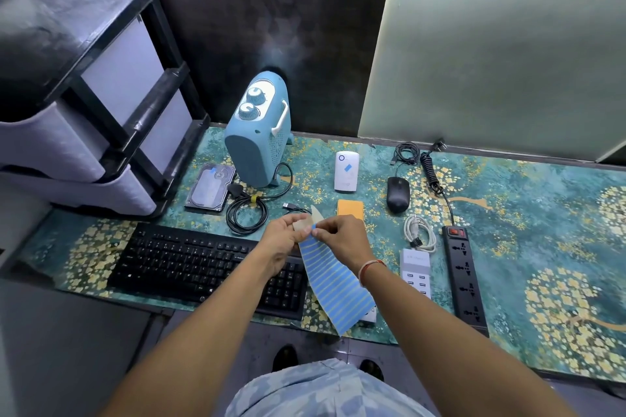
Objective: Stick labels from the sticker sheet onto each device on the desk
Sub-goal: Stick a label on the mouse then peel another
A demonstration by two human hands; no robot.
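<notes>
Sticker sheet [333,276] hangs over the keyboard [203,267], long axis running near to far. Left hand [283,239] grips its far end; right hand [340,235] pinches a label there. The mouse [398,194] lies far-right, nearest the right hand.

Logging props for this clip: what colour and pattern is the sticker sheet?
Blue strips on pale yellowish backing, striped; sticker sheet shows best in the head view.
</notes>
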